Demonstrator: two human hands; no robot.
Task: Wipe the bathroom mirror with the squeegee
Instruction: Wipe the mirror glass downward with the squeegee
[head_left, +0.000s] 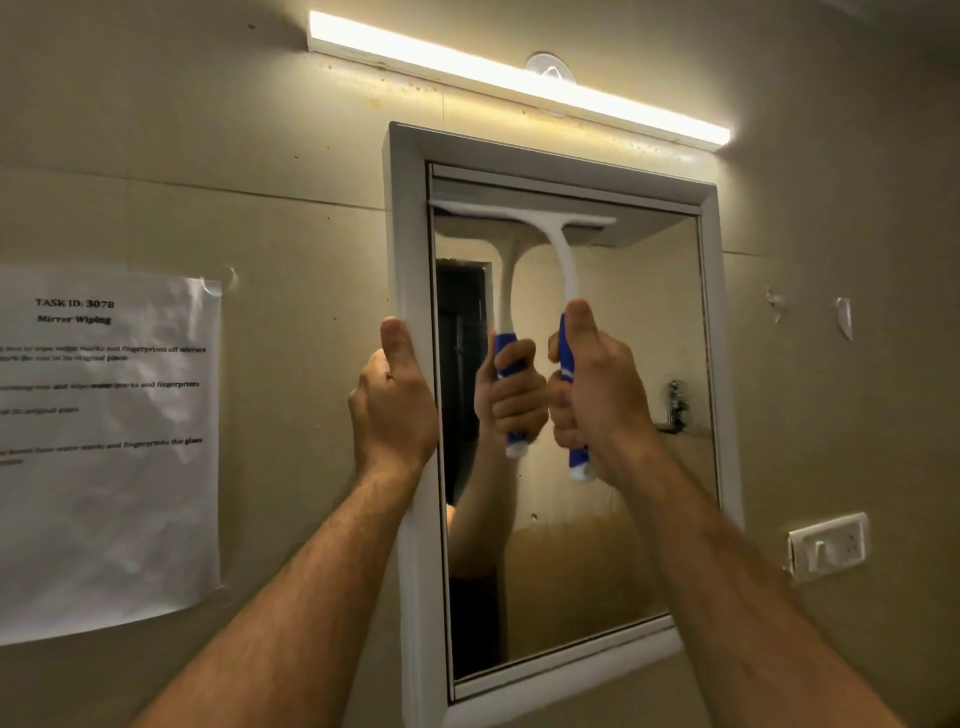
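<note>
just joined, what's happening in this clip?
A person is wiping a wall mirror with a squeegee. The right hand grips the blue handle, and the blade sits against the glass near the top left of the mirror. The left hand holds the mirror's white frame on its left side. The lower glass looks hazy. A task sheet is taped to the wall on the left.

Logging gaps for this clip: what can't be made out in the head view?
- Paper sheet: left side cut off by the frame edge, body text too blurred to read.
- Squeegee grip: mostly covered by the right hand.
- Left hand fingers: wrapped behind the mirror frame.
- Dark object reflected low right in the mirror: smeared, unidentifiable.
</note>
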